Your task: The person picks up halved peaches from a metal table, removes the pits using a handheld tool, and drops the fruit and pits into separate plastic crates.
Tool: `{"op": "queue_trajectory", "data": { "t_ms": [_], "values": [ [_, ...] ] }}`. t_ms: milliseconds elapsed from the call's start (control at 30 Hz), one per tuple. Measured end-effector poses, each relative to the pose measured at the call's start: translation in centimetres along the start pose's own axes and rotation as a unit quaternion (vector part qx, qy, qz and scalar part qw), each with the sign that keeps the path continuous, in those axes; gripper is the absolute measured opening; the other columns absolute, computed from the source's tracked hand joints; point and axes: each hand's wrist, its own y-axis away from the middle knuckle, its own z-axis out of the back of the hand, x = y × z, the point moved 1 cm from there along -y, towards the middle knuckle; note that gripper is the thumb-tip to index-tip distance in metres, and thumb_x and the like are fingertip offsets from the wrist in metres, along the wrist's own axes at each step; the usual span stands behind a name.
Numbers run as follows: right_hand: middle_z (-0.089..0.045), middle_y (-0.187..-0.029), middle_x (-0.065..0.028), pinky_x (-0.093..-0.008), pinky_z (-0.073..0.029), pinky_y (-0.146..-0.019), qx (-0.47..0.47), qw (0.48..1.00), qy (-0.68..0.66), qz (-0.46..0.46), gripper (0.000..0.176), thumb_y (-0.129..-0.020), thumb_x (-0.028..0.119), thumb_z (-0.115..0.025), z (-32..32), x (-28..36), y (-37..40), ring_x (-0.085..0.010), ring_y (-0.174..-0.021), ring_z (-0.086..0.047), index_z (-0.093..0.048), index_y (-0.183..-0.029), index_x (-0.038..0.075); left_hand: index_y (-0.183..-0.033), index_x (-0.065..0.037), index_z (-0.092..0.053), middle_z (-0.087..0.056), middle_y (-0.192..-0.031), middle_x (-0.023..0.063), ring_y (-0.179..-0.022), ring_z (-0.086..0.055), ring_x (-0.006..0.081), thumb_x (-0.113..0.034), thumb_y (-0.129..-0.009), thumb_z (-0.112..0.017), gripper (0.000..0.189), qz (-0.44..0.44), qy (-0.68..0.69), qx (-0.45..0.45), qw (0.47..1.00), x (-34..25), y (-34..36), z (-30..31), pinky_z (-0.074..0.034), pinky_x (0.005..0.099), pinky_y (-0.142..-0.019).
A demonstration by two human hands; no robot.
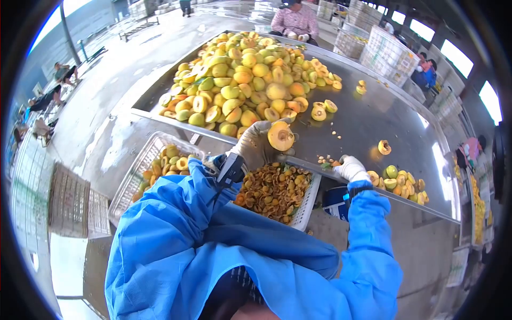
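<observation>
My left hand [255, 146], in a pale work glove, grips a halved yellow peach [280, 136] with its cut face and central hollow turned toward me. It is above the near edge of the metal table [368, 128]. My right hand [352, 169], also gloved, rests at the table's near edge with its fingers curled; whatever they may hold is hidden. Small pits [326, 161] lie just left of it. Several peach halves [401, 183] are gathered to its right. Beyond my left hand rises a big heap of halved peaches [234, 80].
Below the table edge stand a white crate [306, 205] of brown fruit scraps and another basket [125, 178] of peach halves. A blue bucket [334, 202] is under the right side. A person in a pink patterned top [295, 21] sits across the table. Stacked crates [388, 56] stand behind.
</observation>
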Motion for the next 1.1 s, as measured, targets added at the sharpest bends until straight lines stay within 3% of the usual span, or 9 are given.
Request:
{"op": "queue_trajectory", "data": {
  "t_ms": [133, 200, 300, 400, 500, 667, 867, 1033, 1100],
  "values": [
    [-0.069, -0.103, -0.0243, -0.0451, -0.053, -0.085, 0.003, 0.998, 0.025, 0.057, 0.039, -0.075, 0.028, -0.073, -0.4, -1.4, -2.3, -0.0407, -0.099, -0.066, -0.071, -0.103, 0.002, -0.13, -0.011, -0.055, -0.067, -0.115, 0.0122, -0.096, -0.068, 0.026, -0.063, -0.093, -0.052, 0.064, -0.037, -0.031, -0.093, 0.995, 2.4, 1.5, -0.4, -0.059, 0.0402, -0.072],
    [-0.069, -0.103, -0.0234, -0.0468, -0.052, -0.085, -0.053, 0.996, -0.002, 0.075, 0.036, -0.076, 0.03, -0.074, -0.4, -1.5, -2.1, -0.0416, -0.098, -0.065, -0.072, -0.101, 0.003, -0.128, -0.011, -0.056, -0.067, -0.113, 0.0082, -0.099, -0.066, 0.02, -0.069, -0.093, -0.047, 0.067, -0.057, -0.163, -0.115, 0.978, 2.0, 2.9, -1.0, -0.057, 0.0365, -0.07],
    [-0.069, -0.093, -0.0177, -0.0448, -0.051, -0.082, -0.21, 0.972, -0.09, 0.054, 0.029, -0.083, 0.027, -0.073, 1.1, 1.0, -0.3, -0.0402, -0.091, -0.064, -0.061, -0.101, 0.008, -0.128, -0.014, -0.056, -0.068, -0.112, 0.004, -0.097, -0.066, 0.0174, -0.071, -0.092, -0.046, 0.069, -0.059, -0.195, -0.136, 0.97, 2.8, 4.1, -3.0, -0.056, 0.0336, -0.069],
    [-0.069, -0.093, -0.0184, -0.0452, -0.051, -0.08, -0.27, 0.913, -0.207, 0.224, 0.032, -0.089, 0.034, -0.068, 4.1, 7.4, 6.7, -0.041, -0.09, -0.065, -0.061, -0.11, 0.011, -0.126, -0.014, -0.058, -0.068, -0.11, 0.003, -0.095, -0.065, 0.0171, -0.073, -0.091, -0.046, 0.07, -0.089, -0.205, -0.27, 0.936, 4.0, 4.8, -4.8, -0.055, 0.0341, -0.067],
    [-0.069, -0.093, -0.0205, -0.046, -0.051, -0.078, -0.274, 0.817, -0.331, 0.384, 0.037, -0.091, 0.041, -0.066, 4.1, 12.3, 13.5, -0.0431, -0.091, -0.065, -0.062, -0.114, 0.012, -0.125, -0.015, -0.059, -0.069, -0.11, 0.0023, -0.093, -0.065, 0.0167, -0.075, -0.089, -0.047, 0.071, -0.093, -0.183, -0.165, 0.965, 5.3, 3.8, -2.0, -0.054, 0.0343, -0.066],
    [-0.068, -0.097, -0.0241, -0.0461, -0.051, -0.08, -0.194, 0.895, -0.274, 0.294, 0.04, -0.092, 0.042, -0.065, 2.7, 13.3, 16.7, -0.0431, -0.094, -0.065, -0.062, -0.115, 0.009, -0.124, -0.013, -0.057, -0.067, -0.11, 0.0053, -0.091, -0.066, 0.0191, -0.067, -0.089, -0.057, 0.064, -0.047, -0.111, -0.171, 0.978, 6.3, 4.7, -4.9, -0.056, 0.0341, -0.065],
    [-0.069, -0.098, -0.0242, -0.0471, -0.051, -0.081, -0.176, 0.928, -0.201, 0.262, 0.043, -0.093, 0.044, -0.062, 2.1, 12.9, 18.9, -0.0424, -0.094, -0.065, -0.063, -0.115, 0.007, -0.121, -0.009, -0.057, -0.067, -0.105, 0.0086, -0.086, -0.067, 0.0201, -0.062, -0.09, -0.06, 0.061, -0.106, -0.001, -0.208, 0.972, 6.9, 5.0, -7.1, -0.056, 0.0329, -0.061],
    [-0.069, -0.098, -0.0226, -0.0471, -0.05, -0.084, -0.144, 0.962, -0.085, 0.214, 0.041, -0.094, 0.044, -0.058, 1.6, 11.0, 21.0, -0.0414, -0.094, -0.065, -0.065, -0.111, 0.007, -0.11, -0.013, -0.057, -0.067, -0.094, 0.0078, -0.073, -0.065, 0.021, -0.069, -0.086, -0.061, 0.061, -0.123, -0.123, -0.287, 0.942, 6.0, 6.8, -7.8, -0.051, 0.035, -0.052],
    [-0.069, -0.096, -0.023, -0.0486, -0.05, -0.084, -0.168, 0.945, -0.182, 0.215, 0.039, -0.095, 0.042, -0.058, 1.3, 11.2, 21.5, -0.0409, -0.092, -0.066, -0.064, -0.113, 0.007, -0.11, -0.013, -0.058, -0.068, -0.094, 0.0077, -0.073, -0.066, 0.0209, -0.071, -0.085, -0.06, 0.063, -0.123, -0.112, -0.295, 0.941, 5.9, 6.6, -7.8, -0.051, 0.0353, -0.052]
  ]
}}
